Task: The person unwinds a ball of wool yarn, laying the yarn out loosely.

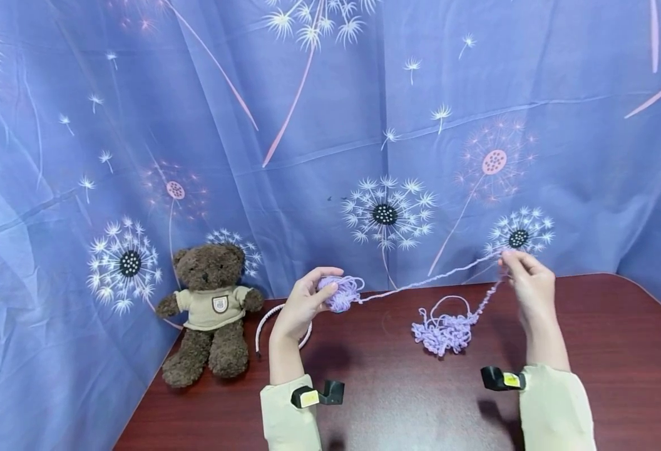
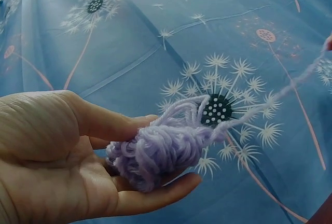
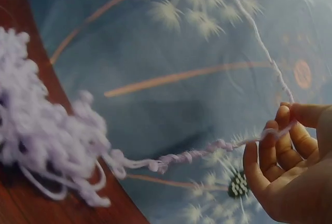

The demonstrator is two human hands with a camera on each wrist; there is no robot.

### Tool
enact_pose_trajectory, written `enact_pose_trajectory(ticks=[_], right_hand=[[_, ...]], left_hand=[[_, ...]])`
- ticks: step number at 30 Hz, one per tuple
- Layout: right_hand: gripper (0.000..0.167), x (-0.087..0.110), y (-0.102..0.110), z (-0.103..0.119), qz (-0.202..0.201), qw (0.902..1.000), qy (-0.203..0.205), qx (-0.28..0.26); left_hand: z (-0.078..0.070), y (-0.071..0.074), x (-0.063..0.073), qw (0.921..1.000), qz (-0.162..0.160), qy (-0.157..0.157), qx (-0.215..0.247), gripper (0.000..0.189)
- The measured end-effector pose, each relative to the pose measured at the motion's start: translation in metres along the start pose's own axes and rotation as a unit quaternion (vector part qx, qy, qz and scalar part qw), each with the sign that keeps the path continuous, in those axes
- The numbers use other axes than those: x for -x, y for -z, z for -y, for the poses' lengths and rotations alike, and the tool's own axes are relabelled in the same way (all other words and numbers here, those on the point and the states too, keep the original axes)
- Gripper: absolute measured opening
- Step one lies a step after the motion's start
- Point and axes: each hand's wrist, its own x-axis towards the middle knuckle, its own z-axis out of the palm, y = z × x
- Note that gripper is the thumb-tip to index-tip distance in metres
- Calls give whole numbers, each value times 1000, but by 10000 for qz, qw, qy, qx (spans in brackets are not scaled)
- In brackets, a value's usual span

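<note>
My left hand (image 1: pixel 303 300) holds a small lilac ball of yarn (image 2: pixel 161 154), thumb on top and fingers beneath it. From the ball a strand of yarn (image 1: pixel 432 277) runs taut, rising to the right. My right hand (image 1: pixel 530 282) pinches that strand between thumb and fingertips, as the right wrist view also shows. Below the pinch the strand turns kinked and twisted and drops to a loose, loopy heap of lilac yarn (image 1: pixel 443 333), low over the table between the two hands.
A brown teddy bear (image 1: pixel 209 313) in a beige shirt sits at the table's left, against a blue dandelion-print cloth (image 1: pixel 319 207). A white braided hoop (image 1: pixel 263 322) lies behind my left wrist. The dark red tabletop (image 1: pixel 387 382) spreads beneath both arms.
</note>
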Motion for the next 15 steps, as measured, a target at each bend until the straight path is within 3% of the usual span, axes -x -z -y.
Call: enact_pose_trajectory(ticks=[4, 10, 13, 15], right_hand=[[19, 3, -13, -8, 604, 9969, 187, 472], [21, 6, -25, -14, 1182, 9880, 387, 919], [17, 11, -35, -15, 1529, 9794, 352, 1270], [16, 17, -45, -15, 1892, 9673, 280, 1663]], left_hand=[[0, -3, -2, 9999, -22, 34, -165, 37], [0, -9, -4, 9993, -186, -39, -316, 32], [-1, -14, -4, 9990, -226, -86, -381, 31], [-2, -17, -5, 9987, -220, -113, -452, 30]])
